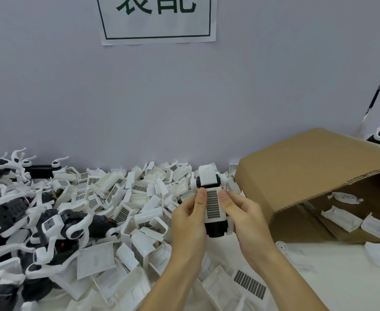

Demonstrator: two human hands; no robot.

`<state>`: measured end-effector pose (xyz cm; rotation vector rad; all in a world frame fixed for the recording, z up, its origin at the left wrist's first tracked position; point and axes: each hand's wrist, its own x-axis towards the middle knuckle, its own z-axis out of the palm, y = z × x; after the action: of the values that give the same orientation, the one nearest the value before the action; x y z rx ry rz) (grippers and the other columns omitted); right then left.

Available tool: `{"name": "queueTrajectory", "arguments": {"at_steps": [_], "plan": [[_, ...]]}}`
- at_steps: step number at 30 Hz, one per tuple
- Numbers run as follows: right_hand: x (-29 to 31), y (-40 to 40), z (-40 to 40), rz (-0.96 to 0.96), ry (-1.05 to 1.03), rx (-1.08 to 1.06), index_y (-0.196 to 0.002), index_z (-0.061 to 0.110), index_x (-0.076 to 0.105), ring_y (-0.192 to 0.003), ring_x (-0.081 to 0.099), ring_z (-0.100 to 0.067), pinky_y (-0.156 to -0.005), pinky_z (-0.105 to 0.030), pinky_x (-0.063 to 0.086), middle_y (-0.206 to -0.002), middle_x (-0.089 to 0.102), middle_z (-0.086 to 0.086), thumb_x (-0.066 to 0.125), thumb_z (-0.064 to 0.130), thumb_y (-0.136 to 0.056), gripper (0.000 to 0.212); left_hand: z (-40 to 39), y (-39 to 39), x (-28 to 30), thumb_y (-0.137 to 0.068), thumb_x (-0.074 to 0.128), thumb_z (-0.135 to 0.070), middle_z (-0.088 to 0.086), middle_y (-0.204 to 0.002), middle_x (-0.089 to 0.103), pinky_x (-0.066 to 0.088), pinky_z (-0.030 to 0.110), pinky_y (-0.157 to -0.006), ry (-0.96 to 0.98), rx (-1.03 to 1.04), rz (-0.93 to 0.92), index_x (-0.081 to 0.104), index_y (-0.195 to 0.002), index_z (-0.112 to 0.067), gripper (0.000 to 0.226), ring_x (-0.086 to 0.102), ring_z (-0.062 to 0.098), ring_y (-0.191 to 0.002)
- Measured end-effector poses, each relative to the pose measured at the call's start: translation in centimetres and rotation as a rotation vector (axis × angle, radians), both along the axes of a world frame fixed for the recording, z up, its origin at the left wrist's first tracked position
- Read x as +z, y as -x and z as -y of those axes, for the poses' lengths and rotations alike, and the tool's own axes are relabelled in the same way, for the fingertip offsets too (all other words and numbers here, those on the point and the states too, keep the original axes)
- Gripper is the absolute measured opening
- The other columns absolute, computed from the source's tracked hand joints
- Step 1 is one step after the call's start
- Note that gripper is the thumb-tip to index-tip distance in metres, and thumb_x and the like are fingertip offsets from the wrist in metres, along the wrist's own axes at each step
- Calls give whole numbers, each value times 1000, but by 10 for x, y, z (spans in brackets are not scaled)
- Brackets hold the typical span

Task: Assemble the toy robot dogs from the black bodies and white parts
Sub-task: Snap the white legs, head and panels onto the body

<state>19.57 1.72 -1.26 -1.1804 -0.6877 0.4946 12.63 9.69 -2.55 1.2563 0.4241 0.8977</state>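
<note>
Both hands hold one toy body above the heap of white parts.

Head view: the left hand and right hand grip the black body from either side, thumbs pressing its white grille cover, beside the cardboard box.

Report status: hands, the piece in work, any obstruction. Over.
Left hand and right hand both grip the black toy dog body with white grille-patterned cover. Held above the heap of loose white plastic covers. Nothing blocking.
</note>
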Motion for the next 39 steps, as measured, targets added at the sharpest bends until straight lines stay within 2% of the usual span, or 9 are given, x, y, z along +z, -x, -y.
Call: {"name": "queueTrajectory", "arguments": {"at_steps": [3,7,9,13,16,20,25,30,39], "plan": [[-2,-5,3,49,49,-24,-102,21,79,-94,75,-13,-72,-19,57,-99,79,0,62,32,-91,23,-1,1,0,-83,60,-51,9,-90,79,62,40,-78,-8,-25,-1,82,-90,-24,35,76,26,-88],[-5,-7,2,84,63,-90,-100,22,79,-87,74,-6,-67,-16,53,-95,79,3,59,24,-99,20,-1,-1,-2,-98,61,-14,7,-99,79,58,55,-90,-92,-29,-37,78,-106,-19,18,75,24,-97],[-5,-7,2,127,77,-115,-98,24,78,-88,74,-6,-68,-15,54,-94,79,5,61,23,-98,17,-2,-2,-5,-101,57,-8,5,-97,79,60,51,-87,-112,5,-56,77,-106,-19,23,75,24,-96],[-3,-5,0,232,107,-165,-91,32,73,-84,74,-2,-66,-13,54,-88,78,14,61,19,-99,20,-5,-1,-6,-101,56,-2,4,-94,80,60,27,-69,-129,8,-57,78,-103,-18,28,76,22,-91],[-2,-1,-2,296,101,-179,-89,35,71,-83,72,2,-67,-10,52,-86,76,21,60,18,-100,23,-8,0,-5,-100,56,-1,5,-95,80,61,36,-78,-131,-1,-39,78,-104,-17,28,76,24,-94],[0,-6,3,283,63,-85,-96,30,76,-87,74,-2,-71,-12,53,-94,79,12,61,17,-99,20,-10,2,-5,-101,57,-8,11,-97,79,62,31,-68,-68,-43,26,81,-102,-19,26,76,28,-92],[0,-17,12,263,82,26,-111,24,76,-92,73,-3,-74,-13,53,-104,79,7,62,11,-98,23,-9,1,-7,-94,62,-24,12,-107,78,56,49,-96,-30,-90,60,79,-107,-17,22,72,32,-107],[-3,-20,10,230,86,-22,-107,29,75,-103,72,-5,-81,-14,54,-105,78,10,60,13,-100,23,-6,3,-8,-99,58,0,-3,-110,78,56,36,-99,-165,-86,-23,73,-117,-20,30,72,12,-108],[-1,-12,5,300,78,-78,-93,37,74,-88,74,-3,-69,-12,55,-92,79,15,57,3,-100,39,-6,4,-4,-95,60,7,-8,-101,79,57,17,-79,-154,-26,-2,73,-107,-24,36,74,7,-98]]}}
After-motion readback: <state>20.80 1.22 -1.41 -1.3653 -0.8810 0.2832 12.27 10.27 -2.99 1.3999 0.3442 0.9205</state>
